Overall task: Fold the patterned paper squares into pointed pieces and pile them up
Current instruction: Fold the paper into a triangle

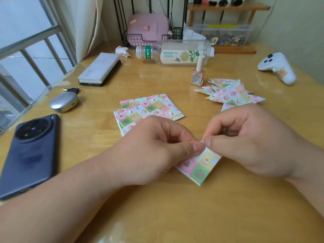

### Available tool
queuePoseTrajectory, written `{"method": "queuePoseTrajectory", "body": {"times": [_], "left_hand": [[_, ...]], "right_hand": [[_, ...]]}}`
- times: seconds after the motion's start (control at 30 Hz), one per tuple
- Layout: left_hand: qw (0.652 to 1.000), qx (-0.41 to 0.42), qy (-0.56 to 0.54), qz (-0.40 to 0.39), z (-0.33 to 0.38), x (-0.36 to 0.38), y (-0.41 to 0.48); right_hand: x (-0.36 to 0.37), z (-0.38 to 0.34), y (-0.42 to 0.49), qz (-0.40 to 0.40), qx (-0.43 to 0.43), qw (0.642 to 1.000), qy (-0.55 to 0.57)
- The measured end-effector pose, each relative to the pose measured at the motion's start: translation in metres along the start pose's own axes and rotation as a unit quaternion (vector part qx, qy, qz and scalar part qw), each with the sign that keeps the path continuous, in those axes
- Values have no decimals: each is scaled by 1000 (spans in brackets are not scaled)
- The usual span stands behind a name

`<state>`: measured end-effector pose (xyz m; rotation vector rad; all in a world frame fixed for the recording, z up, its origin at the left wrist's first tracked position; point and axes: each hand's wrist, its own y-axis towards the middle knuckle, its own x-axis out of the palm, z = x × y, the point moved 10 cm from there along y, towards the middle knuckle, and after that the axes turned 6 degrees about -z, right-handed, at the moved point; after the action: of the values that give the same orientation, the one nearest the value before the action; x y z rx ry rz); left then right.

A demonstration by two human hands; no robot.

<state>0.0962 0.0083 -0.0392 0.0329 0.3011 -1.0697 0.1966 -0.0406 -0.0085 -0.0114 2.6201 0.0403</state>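
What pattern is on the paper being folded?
The paper shows pastel pink, green and yellow squares with small cartoon pictures; head view.

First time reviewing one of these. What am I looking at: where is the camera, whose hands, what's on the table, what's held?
No machine here: a person works with bare hands, filmed by one wide-angle camera worn on the head, looking down at a wooden table. The left hand and right hand both pinch the top corner of one patterned paper square, partly folded. Behind it lie flat unfolded squares; to the right, a pile of pointed folded pieces. Around them: a dark phone, a nail polish bottle, a plastic bottle on its side and a white controller.
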Motion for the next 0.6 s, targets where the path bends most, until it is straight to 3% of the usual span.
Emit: {"method": "queuePoseTrajectory", "body": {"times": [0.3, 0.43, 0.5, 0.6], "left_hand": [[999, 17, -4, 32, 1, -12, 1], [996, 22, -51, 70, 0, -26, 1], [991, 29, -88, 95, 0, -32, 0], [988, 39, -101, 111, 2, -27, 0]], "right_hand": [[-25, 2, -4, 21, 46, 996, -80], [-74, 12, -9, 123, 60, 984, -115], [-91, 16, -11, 172, 52, 982, -53], [-54, 15, -4, 89, 35, 990, 108]]}}
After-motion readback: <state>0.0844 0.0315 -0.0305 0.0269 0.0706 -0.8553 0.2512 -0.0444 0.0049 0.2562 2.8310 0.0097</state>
